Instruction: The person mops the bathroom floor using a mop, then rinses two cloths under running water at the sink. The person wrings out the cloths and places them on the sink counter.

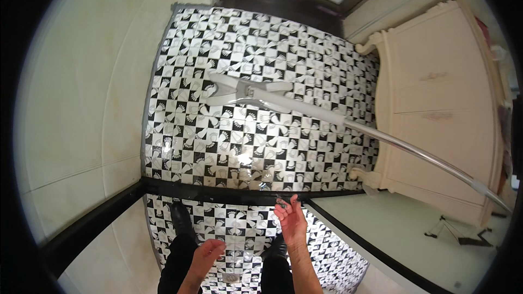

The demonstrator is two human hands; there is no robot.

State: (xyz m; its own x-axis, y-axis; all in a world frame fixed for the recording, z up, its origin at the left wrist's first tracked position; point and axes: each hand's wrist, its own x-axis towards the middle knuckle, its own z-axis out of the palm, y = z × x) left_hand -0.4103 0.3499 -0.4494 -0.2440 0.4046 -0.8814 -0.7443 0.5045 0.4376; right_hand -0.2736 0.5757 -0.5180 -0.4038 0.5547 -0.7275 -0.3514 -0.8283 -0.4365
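Observation:
My right hand [290,221] is raised palm up above a black threshold strip [216,192], fingers curled. At its fingertips is a small dark tangled clump [281,202], too small to identify surely. My left hand [207,253] hovers lower down, over the tiled floor between my legs. Its thumb and fingers are drawn together, and nothing shows in them. Beyond the threshold, a mop with a grey-white X-shaped head [249,92] spans the floor. Its metal pole [408,147] slants to the lower right, passing in front of a cream cabinet; neither hand touches it.
Black-and-white footprint-patterned tiles [253,139] cover the floor, with wet-looking glare near the threshold. The cream cabinet [441,90] stands on carved feet at right. A pale panel [376,220] borders my right side, tiled wall [73,90] the left. A floor drain [231,278] lies between my shoes.

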